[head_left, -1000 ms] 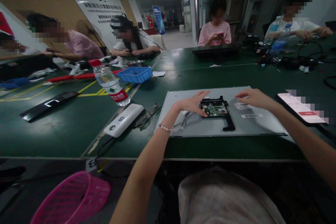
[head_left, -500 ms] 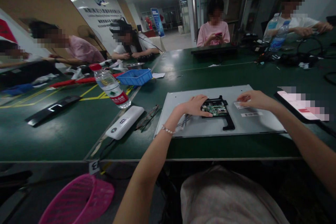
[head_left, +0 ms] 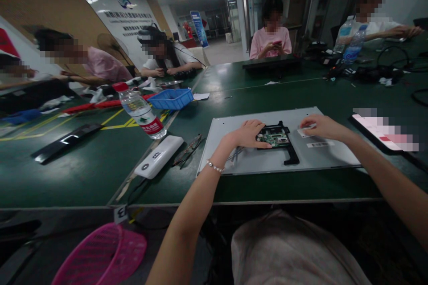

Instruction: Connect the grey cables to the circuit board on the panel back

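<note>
A flat grey metal panel (head_left: 321,159) lies on the table in front of me. On its middle sits a green circuit board (head_left: 276,139) in a black plastic bracket (head_left: 292,156). My left hand (head_left: 248,134) rests over the board's left side, thumb stretched along the near edge and fingers spread towards the far edge. To the right of the bracket, my right hand (head_left: 316,127) is curled in a pinch at a pale label (head_left: 305,132) on the panel. A barcode sticker (head_left: 320,144) lies just nearer to me. Thin wires (head_left: 235,155) show below my left wrist.
Left of the panel are glasses (head_left: 187,151), a white power bank (head_left: 159,156), a water bottle (head_left: 142,113) and a blue basket (head_left: 171,99). A phone (head_left: 377,132) lies right. A pink basket (head_left: 96,256) is below the table edge. Several people sit around.
Both hands stay nearly in place. The right hand has shifted very slightly left at the label, and the camera view has moved a little.
</note>
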The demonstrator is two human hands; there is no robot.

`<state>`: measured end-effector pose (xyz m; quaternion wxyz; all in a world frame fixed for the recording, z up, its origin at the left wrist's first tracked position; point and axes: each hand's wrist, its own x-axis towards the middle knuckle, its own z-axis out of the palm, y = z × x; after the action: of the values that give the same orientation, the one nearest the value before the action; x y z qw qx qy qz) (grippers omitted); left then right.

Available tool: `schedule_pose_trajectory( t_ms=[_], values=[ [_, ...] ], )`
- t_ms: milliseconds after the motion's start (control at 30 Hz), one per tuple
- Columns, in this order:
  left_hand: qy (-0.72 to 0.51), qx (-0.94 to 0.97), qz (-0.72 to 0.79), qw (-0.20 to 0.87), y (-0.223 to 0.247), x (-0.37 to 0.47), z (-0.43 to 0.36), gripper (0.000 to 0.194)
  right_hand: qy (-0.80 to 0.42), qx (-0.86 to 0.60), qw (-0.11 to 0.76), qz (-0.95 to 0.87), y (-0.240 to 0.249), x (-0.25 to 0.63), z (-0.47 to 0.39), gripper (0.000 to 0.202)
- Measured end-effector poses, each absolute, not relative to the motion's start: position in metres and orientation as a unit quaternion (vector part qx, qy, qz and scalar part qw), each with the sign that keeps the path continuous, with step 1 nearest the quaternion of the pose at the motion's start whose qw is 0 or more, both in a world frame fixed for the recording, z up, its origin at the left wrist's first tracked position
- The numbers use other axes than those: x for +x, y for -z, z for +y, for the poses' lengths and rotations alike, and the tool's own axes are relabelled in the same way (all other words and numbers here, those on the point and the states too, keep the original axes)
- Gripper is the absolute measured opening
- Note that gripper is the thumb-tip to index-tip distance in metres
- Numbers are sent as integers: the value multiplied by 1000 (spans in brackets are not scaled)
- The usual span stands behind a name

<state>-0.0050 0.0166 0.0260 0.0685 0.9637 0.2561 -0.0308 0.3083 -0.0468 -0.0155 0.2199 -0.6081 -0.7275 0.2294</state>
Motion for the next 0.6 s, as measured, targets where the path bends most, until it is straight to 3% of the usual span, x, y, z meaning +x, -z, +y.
schedule_pose_trajectory(
  t_ms=[600],
  values=[
    [30, 963, 257, 77, -19, -5, 19, 96, -234, -602, 241, -724, 23, 302, -44, 20]
  ],
)
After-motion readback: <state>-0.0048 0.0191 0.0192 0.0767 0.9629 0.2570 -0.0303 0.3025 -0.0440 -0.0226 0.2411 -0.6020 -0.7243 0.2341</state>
